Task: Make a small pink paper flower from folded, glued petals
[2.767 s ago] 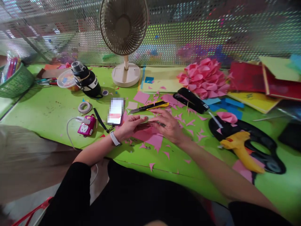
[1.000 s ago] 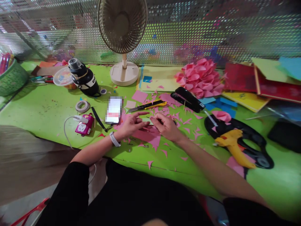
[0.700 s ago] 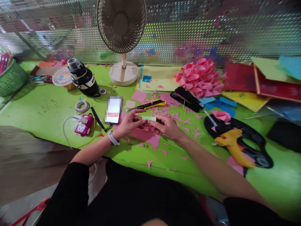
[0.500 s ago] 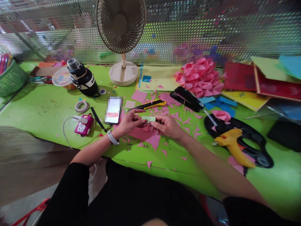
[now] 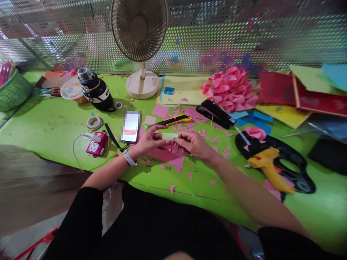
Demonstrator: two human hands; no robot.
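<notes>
Both of my hands meet over the green table (image 5: 48, 126). Between them is a small pale green paper strip (image 5: 170, 136), pinched at its left end by my left hand (image 5: 149, 142) and at its right end by my right hand (image 5: 193, 143). Under my hands lie a pink paper sheet (image 5: 169, 156) and scattered pink paper scraps (image 5: 189, 176). A yellow and black utility knife (image 5: 173, 121) lies just beyond my fingers. A phone (image 5: 131, 127) rests to the left of my left hand.
A desk fan (image 5: 141, 47) stands at the back before a perforated metal screen. A black bottle (image 5: 96, 90), tape roll (image 5: 94, 122), pink charger (image 5: 95, 146), black stapler (image 5: 217, 113), pink paper flower (image 5: 230, 88), yellow glue gun (image 5: 271, 168), stacked coloured card (image 5: 298, 97) and green basket (image 5: 12, 92) surround the hands.
My hands were flat on the pink paper. They have since lifted the pale green strip off the table and now hold it by its ends, slightly higher than half a second ago.
</notes>
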